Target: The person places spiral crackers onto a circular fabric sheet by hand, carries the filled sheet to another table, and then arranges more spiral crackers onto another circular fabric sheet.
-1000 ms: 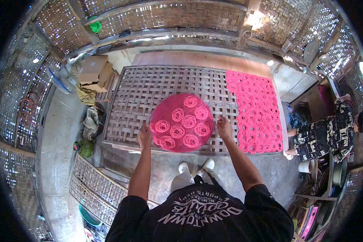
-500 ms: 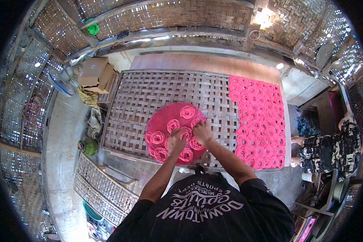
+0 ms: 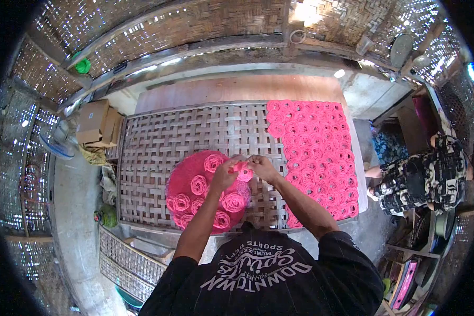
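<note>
My left hand (image 3: 225, 176) and my right hand (image 3: 264, 169) are raised close together over the right edge of a round pink tray (image 3: 178, 177). Between them, pinched in the fingers of both, is a pink coil of thin strands (image 3: 245, 173). Several similar rosette-shaped coils (image 3: 198, 185) lie spread on the tray, some partly covered by my left forearm. The tray rests on a woven bamboo rack (image 3: 158, 152). On the rack's right side, many pink coils (image 3: 321, 158) sit packed in rows.
Cardboard boxes (image 3: 94, 124) stand at the rack's left end, with a fan (image 3: 56, 146) beyond. A person in patterned clothes (image 3: 424, 174) is at the right, by shelves. A second woven rack (image 3: 131, 260) leans low at the left front.
My hands have lifted from among the coils on the tray and brought one pink coil up towards the tray's right edge. The camera view has shifted to the right.
</note>
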{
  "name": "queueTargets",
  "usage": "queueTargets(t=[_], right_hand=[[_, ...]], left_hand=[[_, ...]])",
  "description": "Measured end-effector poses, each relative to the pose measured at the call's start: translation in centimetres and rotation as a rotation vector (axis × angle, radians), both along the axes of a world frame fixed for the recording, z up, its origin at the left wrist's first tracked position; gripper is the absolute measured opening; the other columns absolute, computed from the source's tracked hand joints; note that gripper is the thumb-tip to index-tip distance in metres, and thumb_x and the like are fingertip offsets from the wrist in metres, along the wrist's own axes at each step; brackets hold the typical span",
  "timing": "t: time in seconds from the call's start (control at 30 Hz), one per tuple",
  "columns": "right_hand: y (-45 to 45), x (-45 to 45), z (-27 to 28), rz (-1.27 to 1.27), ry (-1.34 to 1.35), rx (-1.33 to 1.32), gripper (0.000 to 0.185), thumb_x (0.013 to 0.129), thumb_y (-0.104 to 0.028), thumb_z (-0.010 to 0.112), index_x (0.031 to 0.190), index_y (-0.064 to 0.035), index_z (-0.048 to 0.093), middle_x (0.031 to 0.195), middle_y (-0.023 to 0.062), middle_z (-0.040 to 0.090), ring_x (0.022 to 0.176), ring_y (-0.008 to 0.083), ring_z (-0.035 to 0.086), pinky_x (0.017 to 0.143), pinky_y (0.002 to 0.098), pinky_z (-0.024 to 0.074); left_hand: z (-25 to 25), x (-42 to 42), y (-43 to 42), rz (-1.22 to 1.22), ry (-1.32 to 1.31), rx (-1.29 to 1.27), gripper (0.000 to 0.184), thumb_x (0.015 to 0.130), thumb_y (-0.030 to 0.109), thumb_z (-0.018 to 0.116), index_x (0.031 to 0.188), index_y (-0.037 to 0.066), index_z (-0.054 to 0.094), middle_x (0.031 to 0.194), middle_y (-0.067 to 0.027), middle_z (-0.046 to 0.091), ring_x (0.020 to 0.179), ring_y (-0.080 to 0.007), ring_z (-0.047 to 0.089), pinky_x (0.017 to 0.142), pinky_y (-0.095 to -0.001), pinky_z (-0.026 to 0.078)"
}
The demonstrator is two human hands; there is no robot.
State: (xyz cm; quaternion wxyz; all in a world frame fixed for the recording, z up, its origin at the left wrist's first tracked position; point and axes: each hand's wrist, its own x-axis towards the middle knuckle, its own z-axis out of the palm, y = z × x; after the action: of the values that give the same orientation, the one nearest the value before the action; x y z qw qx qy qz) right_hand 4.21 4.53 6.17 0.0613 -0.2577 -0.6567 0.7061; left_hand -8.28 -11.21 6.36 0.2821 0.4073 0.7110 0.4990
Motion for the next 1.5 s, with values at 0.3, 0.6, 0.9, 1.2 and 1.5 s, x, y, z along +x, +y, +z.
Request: queueTargets(t=[0.3,0.6,0.9,1.2,1.5], right_hand=[[8.3,3.6,-1.1,-0.308,-0.09,0.059,0.018,0.083,-0.011,0.07,0.096,-0.0003,0.063,0.082,0.0053,0.065,0.074,0.0145,0.062,0.066,0.0304,0.0511],[13.8,2.1,-2.8,-0.287,-0.404,0.966,0.027,0.079,-0.02,0.073,0.102,-0.0083,0.065,0.098,0.0138,0.064,0.086,0.0356,0.066,0.072,0.0458,0.0527],[6.1,3.4,-1.4,-0.203,-0.298,1.061,0.031,0.082,-0.027,0.072,0.106,-0.0109,0.062,0.099,0.0116,0.06,0.08,0.0355,0.064,0.065,0.0462,0.0515],[-3.2,1.2,-0.6,-0.068,0.012,1.006,0.022,0.084,-0.025,0.07,0.101,-0.0116,0.067,0.092,0.0078,0.064,0.072,0.028,0.065,0.063,0.0397,0.0533],[-3.6,3.4,0.9,-0.065,-0.116,0.824,0.026,0.084,-0.025,0.07,0.107,-0.0123,0.065,0.091,0.0103,0.062,0.079,0.0326,0.065,0.066,0.0443,0.053]], left_hand=[[-5.4,1.9,13.3,0.213,-0.348,-0.093,0.024,0.075,0.01,0.076,0.096,0.003,0.066,0.081,-0.0064,0.065,0.067,-0.0134,0.063,0.052,-0.0315,0.051],[-5.2,2.7,18.9,0.306,0.087,-0.118,0.023,0.082,0.01,0.066,0.104,0.009,0.069,0.098,-0.0113,0.07,0.085,-0.0245,0.069,0.071,-0.0371,0.054],[-0.2,-1.0,1.2,0.369,0.647,-0.155,0.029,0.075,0.012,0.072,0.103,0.007,0.067,0.102,-0.0092,0.064,0.101,-0.0301,0.06,0.09,-0.0425,0.049],[-3.1,-5.9,-5.2,0.027,0.908,-0.393,0.032,0.079,0.02,0.068,0.106,0.005,0.063,0.112,-0.0114,0.055,0.11,-0.0295,0.054,0.089,-0.0442,0.051],[0.9,-6.7,-2.2,0.094,0.827,-0.507,0.024,0.082,0.02,0.058,0.099,0.004,0.058,0.097,-0.0148,0.062,0.096,-0.0334,0.062,0.077,-0.0482,0.053]])
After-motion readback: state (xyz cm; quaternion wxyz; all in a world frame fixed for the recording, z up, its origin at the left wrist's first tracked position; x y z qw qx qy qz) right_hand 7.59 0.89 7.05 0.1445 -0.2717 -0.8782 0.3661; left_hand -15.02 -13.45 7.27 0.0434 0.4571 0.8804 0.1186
